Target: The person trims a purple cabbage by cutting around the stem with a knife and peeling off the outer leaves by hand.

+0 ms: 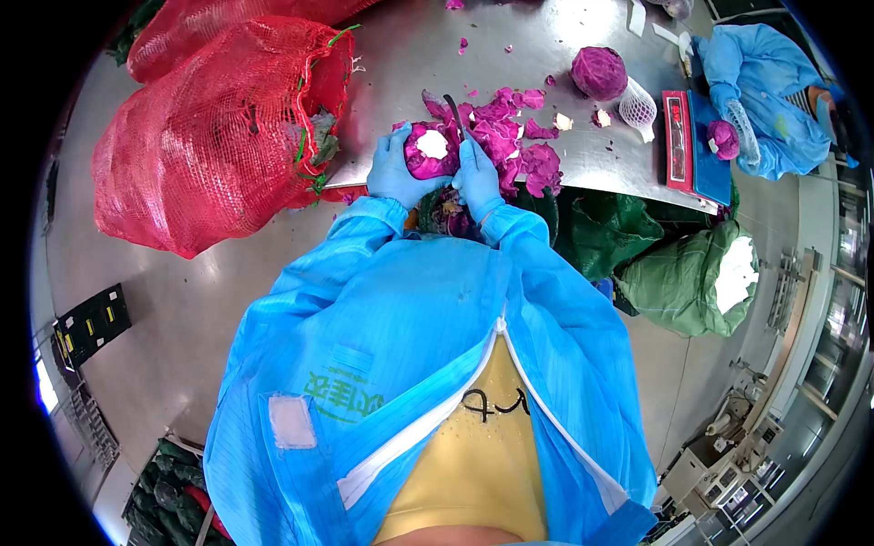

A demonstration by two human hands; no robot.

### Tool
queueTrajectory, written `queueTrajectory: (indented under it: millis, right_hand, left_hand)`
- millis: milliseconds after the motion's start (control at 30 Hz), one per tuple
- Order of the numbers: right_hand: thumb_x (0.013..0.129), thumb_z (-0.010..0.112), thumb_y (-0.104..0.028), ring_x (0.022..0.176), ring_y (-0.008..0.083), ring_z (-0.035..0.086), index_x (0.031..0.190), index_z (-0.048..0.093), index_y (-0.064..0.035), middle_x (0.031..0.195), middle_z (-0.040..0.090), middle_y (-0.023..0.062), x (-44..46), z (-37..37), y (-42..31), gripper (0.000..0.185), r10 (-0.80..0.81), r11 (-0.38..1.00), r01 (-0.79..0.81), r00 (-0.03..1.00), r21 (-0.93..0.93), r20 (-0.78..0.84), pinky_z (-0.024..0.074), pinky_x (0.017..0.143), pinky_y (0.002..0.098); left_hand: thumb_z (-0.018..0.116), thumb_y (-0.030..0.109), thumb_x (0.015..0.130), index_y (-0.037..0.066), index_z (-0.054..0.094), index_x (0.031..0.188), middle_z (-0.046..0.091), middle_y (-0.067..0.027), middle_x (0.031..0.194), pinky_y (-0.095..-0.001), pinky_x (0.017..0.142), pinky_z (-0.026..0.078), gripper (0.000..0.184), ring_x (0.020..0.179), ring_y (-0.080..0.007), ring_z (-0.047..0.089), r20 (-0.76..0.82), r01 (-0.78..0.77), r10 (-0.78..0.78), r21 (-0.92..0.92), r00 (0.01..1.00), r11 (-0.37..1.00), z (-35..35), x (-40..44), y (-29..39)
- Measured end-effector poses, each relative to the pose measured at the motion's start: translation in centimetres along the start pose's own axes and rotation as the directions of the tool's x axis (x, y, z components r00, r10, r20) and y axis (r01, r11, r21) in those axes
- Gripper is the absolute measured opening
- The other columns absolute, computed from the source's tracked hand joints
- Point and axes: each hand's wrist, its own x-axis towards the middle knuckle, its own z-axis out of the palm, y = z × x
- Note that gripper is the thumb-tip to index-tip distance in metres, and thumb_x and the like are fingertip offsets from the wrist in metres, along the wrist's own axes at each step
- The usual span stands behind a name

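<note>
My left hand (393, 171), in a blue glove, is wrapped round the side of a red cabbage (421, 164) over the table's near edge. The cabbage's pale cut stem end faces up. In my gloved right hand (477, 178) is a knife (452, 111), its dark, narrow blade pointing away from me beside the cabbage. Loose purple cabbage leaves (496, 127) lie heaped just beyond and to the right of my hands. A whole red cabbage (598, 73) rests farther back on the metal table (537, 32).
Red mesh sacks (209, 136) bulge at the left. A white foam net (637, 107) and cut stem pieces (564, 121) lie on the table. At the right, a person in blue (765, 91) is by a scale (696, 150) bearing a netted cabbage. Green sacks (692, 282) stand below.
</note>
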Motion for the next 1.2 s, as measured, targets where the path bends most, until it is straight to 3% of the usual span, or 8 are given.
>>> queueTrajectory:
  millis: [100,200,433,633,733,833,967,1200]
  right_hand:
    - [0.092,0.048,-0.049,0.08,0.0294,0.067,0.138,0.043,-0.0091,0.104,0.066,0.0195,0.3,-0.7,-0.3,0.061,0.022,0.999,-0.024,0.999,0.047,0.047,0.0505,0.078,0.037]
    - [0.081,0.06,-0.059,0.107,0.0302,0.061,0.132,0.051,-0.0101,0.113,0.064,0.0187,2.5,-1.5,-0.1,0.071,-0.21,0.95,0.193,0.977,-0.247,-0.045,0.0461,0.091,0.0365]
    - [0.075,0.058,-0.067,0.096,0.034,0.062,0.101,0.065,-0.0133,0.099,0.065,0.0152,5.3,-3.3,-3.4,0.061,-0.25,0.807,0.354,0.93,-0.474,0.269,0.0477,0.085,0.041]
    - [0.075,0.063,-0.04,0.078,0.0317,0.066,0.089,0.068,-0.0114,0.079,0.068,0.0123,5.4,-2.8,-3.9,0.032,-0.329,0.598,0.397,0.914,-0.696,0.239,0.052,0.078,0.0412]
    - [0.071,0.066,-0.03,0.07,0.0262,0.066,0.086,0.064,-0.004,0.076,0.066,0.0156,4.8,-2.9,-4.3,0.03,0.057,0.922,-0.003,0.99,-0.386,0.13,0.0532,0.069,0.0364]
    - [0.071,0.067,-0.03,0.058,0.0209,0.064,0.084,0.064,-0.0043,0.074,0.066,0.0128,5.2,-1.5,-0.4,0.029,-0.28,0.887,0.243,0.959,-0.392,-0.038,0.052,0.06,0.0344]
    - [0.073,0.066,-0.014,0.048,0.0154,0.055,0.081,0.061,-0.0048,0.064,0.059,0.0059,3.2,0.5,1.5,0.013,0.014,0.922,0.087,0.966,0.378,-0.257,0.0443,0.044,0.0311]
    - [0.076,0.063,-0.004,0.046,0.0092,0.049,0.097,0.061,-0.006,0.064,0.053,-0.0018,1.0,1.1,-0.2,0.022,0.006,0.77,0.264,0.908,0.581,-0.419,0.0415,0.04,0.0271]
  left_hand:
    - [0.085,0.054,0.048,0.011,0.038,0.136,0.046,-0.0128,0.123,-0.0393,0.093,0.047,0.108,0.112,-0.0305,0.052,-0.012,-0.014,0.014,-0.016,1.0,1.0,0.0,0.0,0.0]
    - [0.085,0.054,0.049,0.011,0.037,0.136,0.047,-0.0133,0.123,-0.0393,0.094,0.047,0.108,0.112,-0.0307,0.052,-0.006,-0.028,0.028,-0.023,1.0,0.999,-0.2,0.0,-0.4]
    - [0.091,0.043,0.045,0.006,0.037,0.134,0.046,-0.0148,0.121,-0.0384,0.098,0.044,0.11,0.111,-0.0311,0.052,0.015,-0.123,0.126,-0.107,0.992,0.987,-0.3,0.2,-1.3]
    - [0.092,0.042,0.044,0.006,0.038,0.134,0.046,-0.0151,0.121,-0.0385,0.099,0.043,0.11,0.112,-0.0302,0.05,-0.009,-0.165,0.166,-0.125,0.986,0.978,-0.2,0.0,-1.9]
    - [0.092,0.042,0.045,0.006,0.038,0.133,0.045,-0.0151,0.121,-0.0386,0.1,0.042,0.11,0.112,-0.0304,0.05,-0.009,-0.158,0.158,-0.144,0.987,0.977,0.0,0.3,-1.9]
    - [0.092,0.043,0.045,0.006,0.038,0.133,0.044,-0.0149,0.122,-0.0389,0.1,0.041,0.109,0.113,-0.0304,0.049,0.001,-0.16,0.163,-0.165,0.987,0.973,-0.2,0.0,-2.3]
    - [0.092,0.043,0.045,0.006,0.038,0.133,0.044,-0.0148,0.122,-0.0394,0.102,0.04,0.11,0.114,-0.03,0.048,0.004,-0.143,0.147,-0.203,0.989,0.969,-0.1,0.1,-2.9]
    - [0.093,0.031,0.049,0.004,0.036,0.13,0.046,-0.0141,0.126,-0.0355,0.098,0.046,0.103,0.114,-0.0246,0.051,-0.068,0.0,-0.032,-0.431,0.997,0.903,0.6,0.6,-4.2]
